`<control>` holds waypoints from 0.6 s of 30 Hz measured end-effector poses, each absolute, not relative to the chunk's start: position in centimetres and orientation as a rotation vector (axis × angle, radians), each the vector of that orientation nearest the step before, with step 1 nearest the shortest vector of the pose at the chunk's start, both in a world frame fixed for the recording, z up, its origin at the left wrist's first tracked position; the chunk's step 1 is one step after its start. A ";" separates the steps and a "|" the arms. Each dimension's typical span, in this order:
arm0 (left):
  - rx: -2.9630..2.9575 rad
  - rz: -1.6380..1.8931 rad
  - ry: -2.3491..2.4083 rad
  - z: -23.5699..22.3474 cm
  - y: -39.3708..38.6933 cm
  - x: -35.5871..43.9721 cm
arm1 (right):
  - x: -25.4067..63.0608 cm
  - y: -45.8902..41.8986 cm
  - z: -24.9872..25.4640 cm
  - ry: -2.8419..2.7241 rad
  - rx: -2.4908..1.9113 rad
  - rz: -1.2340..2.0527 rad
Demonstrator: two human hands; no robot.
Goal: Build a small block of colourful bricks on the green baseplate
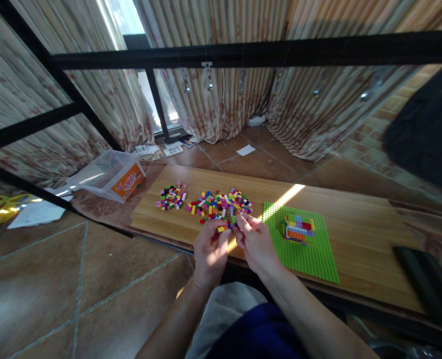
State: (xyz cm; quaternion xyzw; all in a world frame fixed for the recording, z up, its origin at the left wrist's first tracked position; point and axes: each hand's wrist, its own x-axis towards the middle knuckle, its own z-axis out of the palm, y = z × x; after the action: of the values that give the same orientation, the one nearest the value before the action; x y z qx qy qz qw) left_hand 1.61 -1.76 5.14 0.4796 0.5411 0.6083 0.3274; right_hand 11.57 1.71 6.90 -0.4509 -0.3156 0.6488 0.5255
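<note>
My left hand [210, 252] pinches a few small toy bricks [222, 229], yellow and dark purple, at its fingertips. Close beside it, the fingers of my right hand [257, 243] are closed on a small green toy brick [234, 219], partly hidden by the thumb and fingers. Both hands meet over the front edge of the wooden board, just in front of a loose pile of mixed toy bricks [215, 203]. On the right lies a green baseplate [276, 252], bearing a low multicoloured brick build [299, 230].
A smaller brick pile [173, 196] lies left on the wooden board [359, 224]. Beyond it stands a clear plastic box [110, 172] with an orange label. A dark flat object [426, 279] rests at the right end. A black metal bar [243, 56] crosses before the curtains.
</note>
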 end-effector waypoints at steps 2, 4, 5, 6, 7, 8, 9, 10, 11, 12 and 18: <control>1.153 1.607 1.399 4.7 -1.7 1.9 | 11.7 1.8 6.9 -0.699 -1.038 1.603; 1.049 1.591 1.329 4.5 -1.4 2.0 | 11.9 1.8 7.0 -0.693 -0.993 1.660; 0.982 1.592 1.279 4.5 -1.2 1.9 | 11.9 1.7 7.0 -0.700 -0.981 1.680; 0.906 1.599 1.227 4.5 -0.9 1.9 | 12.0 1.7 7.0 -0.712 -0.980 1.686; 0.829 1.610 1.180 4.6 -0.6 1.8 | 12.0 1.6 7.0 -0.731 -0.990 1.681; 0.763 1.618 1.142 4.8 -0.4 1.8 | 11.9 1.6 7.0 -0.757 -1.010 1.669; 0.714 1.621 1.115 4.9 -0.1 1.7 | 11.9 1.6 7.0 -0.786 -1.034 1.650; 0.685 1.616 1.103 5.1 0.0 1.7 | 11.9 1.6 7.0 -0.812 -1.059 1.626; 0.678 1.603 1.104 5.3 0.1 1.7 | 11.9 1.6 6.9 -0.834 -1.084 1.602; 0.685 1.588 1.115 5.4 0.2 1.7 | 11.9 1.6 6.8 -0.855 -1.104 1.580; 0.734 1.495 1.258 5.5 0.2 1.8 | 12.3 1.7 5.7 -1.066 -1.193 1.454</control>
State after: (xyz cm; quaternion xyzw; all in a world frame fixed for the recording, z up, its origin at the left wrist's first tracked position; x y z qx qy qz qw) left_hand 1.78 0.19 5.50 0.3039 0.5210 0.6189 0.5032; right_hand 12.31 1.74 5.68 -0.4871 -0.4351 0.5935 0.4704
